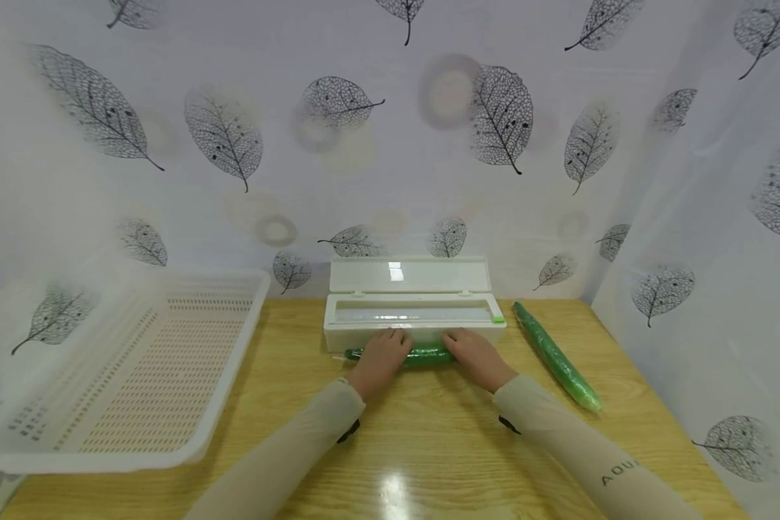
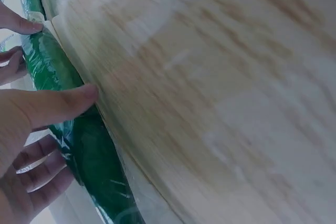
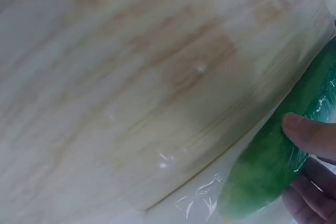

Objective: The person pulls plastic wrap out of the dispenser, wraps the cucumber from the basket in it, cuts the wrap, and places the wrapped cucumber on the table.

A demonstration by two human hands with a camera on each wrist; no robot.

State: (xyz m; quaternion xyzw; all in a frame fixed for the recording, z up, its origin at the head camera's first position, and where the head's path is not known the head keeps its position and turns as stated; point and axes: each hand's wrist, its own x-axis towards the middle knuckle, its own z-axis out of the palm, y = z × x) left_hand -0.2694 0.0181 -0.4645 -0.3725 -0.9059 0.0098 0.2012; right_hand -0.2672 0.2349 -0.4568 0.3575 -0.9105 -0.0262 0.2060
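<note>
A green cucumber [image 1: 427,354] with shiny clear cling film round it lies crosswise on the table, close along the front of a white cling film dispenser [image 1: 422,334]. My left hand [image 1: 385,360] grips its left part; in the left wrist view the thumb presses the near side of the cucumber [image 2: 97,150], fingers on the far side. Toward the other end, my right hand [image 1: 479,357] holds it likewise, thumb on top in the right wrist view. Loose film [image 3: 202,198] sticks out past the paler tip. The dispenser's lid [image 1: 364,276] stands raised, showing the film roll [image 1: 409,315].
A second film-covered cucumber [image 1: 555,357] lies slantwise at the right of the wooden table [image 1: 429,448]. On the left stands a large white plastic basket [image 1: 234,375] with slotted sides. Behind everything hangs a leaf-patterned curtain [image 1: 390,180].
</note>
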